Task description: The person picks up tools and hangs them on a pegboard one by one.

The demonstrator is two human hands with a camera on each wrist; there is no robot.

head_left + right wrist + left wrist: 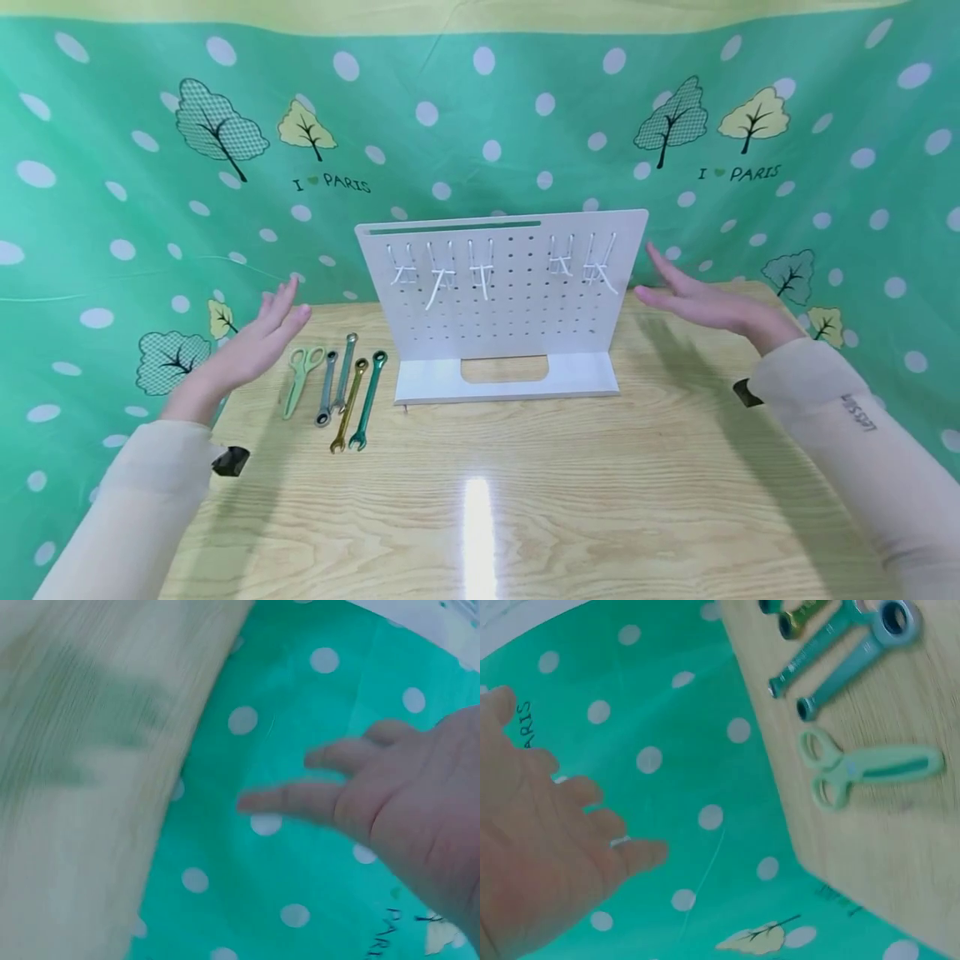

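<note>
My left hand is raised above the table's left side, fingers extended and holding nothing. Closest to it lie light green scissors, also seen in the left wrist view. Beside the scissors are a grey-blue wrench, a teal-grey wrench, a gold wrench and a green wrench. At the back middle stands a white pegboard with several white double hooks. My right hand hovers off the pegboard's right edge, fingers straight, with nothing in it.
A green dotted cloth with printed trees hangs behind and around the wooden table. The pegboard's flat base rests on the tabletop, with a cut-out in its middle. Light reflects off the table near the front.
</note>
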